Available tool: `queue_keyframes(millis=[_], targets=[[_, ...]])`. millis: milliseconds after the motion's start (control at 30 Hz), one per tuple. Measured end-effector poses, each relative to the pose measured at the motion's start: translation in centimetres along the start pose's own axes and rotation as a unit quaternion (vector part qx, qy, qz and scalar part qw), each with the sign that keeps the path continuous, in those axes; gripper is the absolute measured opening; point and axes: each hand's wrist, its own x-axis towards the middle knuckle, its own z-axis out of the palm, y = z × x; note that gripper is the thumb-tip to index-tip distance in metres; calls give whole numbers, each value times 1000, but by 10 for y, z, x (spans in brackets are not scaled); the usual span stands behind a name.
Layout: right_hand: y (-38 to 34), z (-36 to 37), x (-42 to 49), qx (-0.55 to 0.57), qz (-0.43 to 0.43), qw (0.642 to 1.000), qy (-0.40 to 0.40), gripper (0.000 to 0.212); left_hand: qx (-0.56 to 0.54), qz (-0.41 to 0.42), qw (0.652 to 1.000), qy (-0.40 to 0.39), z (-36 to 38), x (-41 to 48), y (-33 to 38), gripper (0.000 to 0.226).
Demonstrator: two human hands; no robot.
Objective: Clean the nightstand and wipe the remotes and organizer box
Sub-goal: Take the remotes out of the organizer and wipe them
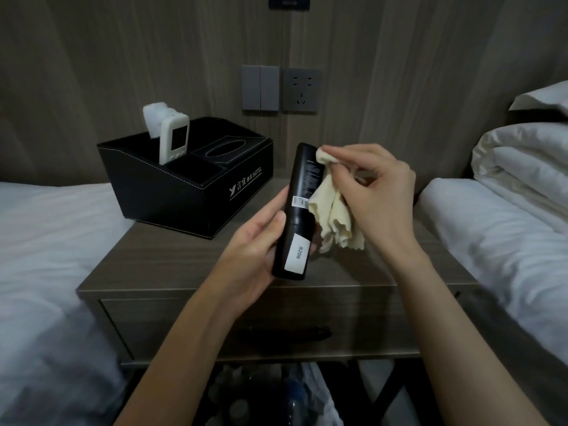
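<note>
You could read "8208" on the white sticker stuck to the black remote. The organizer box bore a "Y" logo, Chinese characters and "HOTEL" on its front.

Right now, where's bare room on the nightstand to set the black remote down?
Bare: front-left strip of the nightstand, between the organizer box and the front edge; also the right strip beside the right bed. Crowded: back-left, taken by the box. The middle is hidden.
</note>
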Motion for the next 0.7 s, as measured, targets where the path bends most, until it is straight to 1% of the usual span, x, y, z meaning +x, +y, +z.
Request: queue_keyframes(millis=[167, 333, 433, 533, 700], targets=[[3, 4, 0, 8, 17, 1000, 19, 22, 4, 21, 1000, -9, 8, 0, -2, 46], [1, 0, 4, 19, 24, 999, 26, 24, 3, 30, 999, -19, 9, 0, 1, 44], [1, -1, 2, 9, 20, 1000, -16, 23, 20, 36, 999, -3, 4, 0, 0, 44], [0, 2, -4, 8, 10, 997, -70, 22, 16, 45, 999, 11, -2, 1, -1, 47], [-4, 7, -15, 40, -2, 981, -189, 24, 2, 77, 996, 47, -9, 4, 3, 40]])
